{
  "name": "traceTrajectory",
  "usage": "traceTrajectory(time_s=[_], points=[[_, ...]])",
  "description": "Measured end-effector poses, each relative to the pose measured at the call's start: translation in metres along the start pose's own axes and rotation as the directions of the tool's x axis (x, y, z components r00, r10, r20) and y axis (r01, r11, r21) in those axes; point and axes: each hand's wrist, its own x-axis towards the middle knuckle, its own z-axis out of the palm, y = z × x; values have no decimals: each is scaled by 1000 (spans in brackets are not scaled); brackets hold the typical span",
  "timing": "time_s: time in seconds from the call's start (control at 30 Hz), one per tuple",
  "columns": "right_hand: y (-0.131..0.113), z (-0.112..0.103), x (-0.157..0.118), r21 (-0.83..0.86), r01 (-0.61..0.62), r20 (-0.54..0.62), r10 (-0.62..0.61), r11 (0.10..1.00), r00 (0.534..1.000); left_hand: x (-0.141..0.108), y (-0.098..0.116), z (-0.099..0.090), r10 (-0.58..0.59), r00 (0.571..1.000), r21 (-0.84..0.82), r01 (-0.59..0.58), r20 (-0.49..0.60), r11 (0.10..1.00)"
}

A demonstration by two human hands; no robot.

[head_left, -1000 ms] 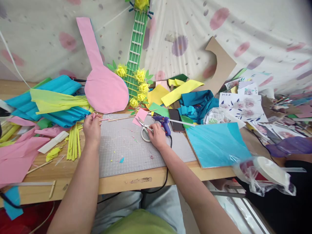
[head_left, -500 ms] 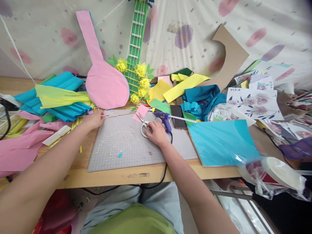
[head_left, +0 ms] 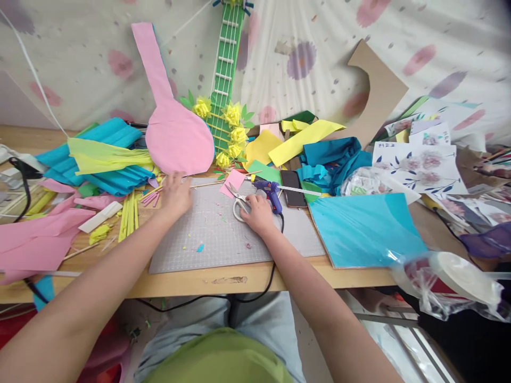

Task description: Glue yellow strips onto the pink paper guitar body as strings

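Observation:
My left hand (head_left: 175, 196) reaches over the upper left corner of the grey cutting mat (head_left: 179, 250), just below the pink guitar-shaped cutout (head_left: 179, 139). Its fingers are stretched out, and I see nothing held in them. A thin wooden stick (head_left: 205, 184) lies beside those fingertips. Small pink strips (head_left: 150, 199) lie to the left of this hand. My right hand (head_left: 258, 214) has its fingers closed at the handles of the scissors (head_left: 236, 198), whose blades lie half open over a pink paper square (head_left: 235, 181). The purple glue gun (head_left: 272, 192) is right behind that hand.
A green paper guitar neck with yellow flowers (head_left: 231, 119) leans at the back. A phone (head_left: 293, 189) and a blue board (head_left: 363, 231) are on the right. Crepe paper (head_left: 107, 143) is heaped at left. A black cord (head_left: 273, 276) hangs over the table edge.
My left hand has moved right, away from the thin pink strips it was touching, and its fingers have spread. The right hand stays at the scissors. The view has shifted slightly.

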Motion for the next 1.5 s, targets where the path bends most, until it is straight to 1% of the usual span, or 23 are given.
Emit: traceTrajectory(time_s=[0.07,0.13,0.23,0.27,0.33,0.4,0.43,0.53,0.63,0.7,0.73,0.8,0.83,0.87,0.9,1.0,1.07,1.1,1.17,1.23,1.3,1.4,1.5], points=[[2,-2,3,58,-31,9,31,998,999,-9,18,16,181,975,-56,-175,131,983],[4,-7,6,136,-85,10,84,987,996,-20,35,34,256,943,-128,-233,211,964],[3,-16,9,188,-137,-5,141,973,990,-36,57,58,297,910,-138,-268,289,953],[2,-19,9,179,-139,-11,143,974,990,-39,62,64,342,881,-143,-311,326,939],[-2,-22,10,143,-117,-22,121,983,992,-41,69,72,492,765,-188,-457,416,870],[-5,-21,8,104,-87,-41,91,991,995,-39,71,76,584,661,-220,-554,471,803],[-7,-19,7,90,-83,-52,88,993,995,-39,70,75,598,635,-218,-575,489,789],[-7,-10,4,74,-133,-77,139,988,987,-39,59,63,553,623,-168,-566,553,807],[-4,-1,0,110,-172,-102,184,979,978,-43,39,36,509,601,-160,-537,616,829],[-2,1,-1,195,-150,-131,177,969,975,-41,26,16,548,547,-222,-550,632,805],[-2,2,-2,257,-133,-146,174,957,974,-39,22,7,532,574,-211,-532,622,820],[-3,2,-2,393,-93,-180,176,915,968,-31,23,-1,434,731,-84,-463,527,882],[-4,2,-2,452,-76,-199,184,889,963,-26,28,0,394,795,-38,-426,461,904],[-5,2,-2,499,-62,-219,195,864,956,-21,36,6,392,817,-27,-421,422,907],[-6,2,-3,532,-49,-238,205,845,949,-17,46,14,421,813,-37,-445,402,895],[-4,2,-5,559,-14,-283,207,829,937,-8,78,51,537,764,-103,-539,357,836],[0,2,-6,542,-11,-298,204,840,932,-7,93,74,544,749,-123,-542,378,832],[2,1,-7,536,-20,-300,213,844,930,-8,96,81,545,725,-127,-548,421,827],[6,1,-7,538,-51,-290,242,841,926,-15,95,89,497,731,-80,-524,468,848],[7,0,-6,542,-76,-275,262,837,925,-26,87,85,444,741,-20,-504,503,863],[6,-2,-6,517,-80,-255,243,852,936,-40,73,72,371,763,50,-464,529,884],[4,-6,-7,430,-73,-194,171,900,966,-53,52,41,290,792,101,-402,538,910],[4,-6,-8,313,-57,-129,102,948,986,-45,31,6,208,778,38,-285,593,958]])
